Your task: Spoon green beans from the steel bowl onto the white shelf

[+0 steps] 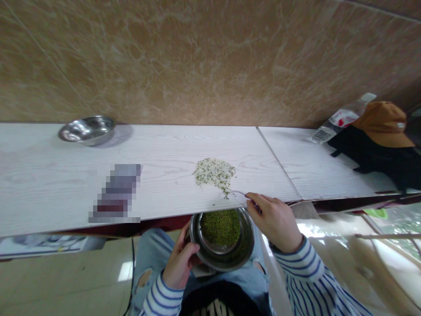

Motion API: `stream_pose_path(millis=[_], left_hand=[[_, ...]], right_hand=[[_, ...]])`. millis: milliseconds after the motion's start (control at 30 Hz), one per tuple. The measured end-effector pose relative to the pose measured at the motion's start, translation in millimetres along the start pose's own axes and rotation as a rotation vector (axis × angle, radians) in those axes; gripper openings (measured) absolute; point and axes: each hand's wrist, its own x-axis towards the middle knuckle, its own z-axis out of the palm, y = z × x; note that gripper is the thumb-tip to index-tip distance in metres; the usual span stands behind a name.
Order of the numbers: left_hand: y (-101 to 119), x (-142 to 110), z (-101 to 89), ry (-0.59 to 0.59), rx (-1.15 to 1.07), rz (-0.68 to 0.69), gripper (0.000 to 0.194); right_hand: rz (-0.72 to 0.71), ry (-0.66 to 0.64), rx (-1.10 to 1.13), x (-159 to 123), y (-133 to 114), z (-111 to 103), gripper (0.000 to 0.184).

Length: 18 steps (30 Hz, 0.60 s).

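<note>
Below the table edge, a steel bowl (248, 239) with many green beans (220, 226) in it is tilted above my lap. My left hand (183, 259) grips its left rim, thumb on top and fingers around the outside. My right hand (274, 219) is closed on the handle of a spoon (237, 194), over the table's front edge. The spoon's thin, shiny head lies low by the tabletop, just right of a few stray green beans. Behind it spreads a flat pile of white grains mixed with green bits (213, 172).
An empty-looking steel bowl (88, 131) stands at the back left of the white table (164, 149). Nearer lies a blurred-out rectangular item (116, 193). At the right, a clear bottle (338, 120) leans by a brown cap (383, 120) and a black bag (371, 153).
</note>
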Motion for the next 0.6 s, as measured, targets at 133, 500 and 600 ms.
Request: stream_pose_path(millis=[133,500,600], left_hand=[[-0.2,1.1,-1.6,-0.01,0.005,0.004,0.067],[0.4,0.4,-0.8,0.008,-0.007,0.011,0.065],[0.9,0.1,-0.3,0.007,-0.012,0.01,0.065]], right_hand=[[0.019,0.034,-0.01,1.0,2.5,1.4,0.024],[-0.034,0.007,0.042,0.1,1.7,2.9,0.024],[-0.032,0.011,0.039,0.2,1.5,2.6,0.023]])
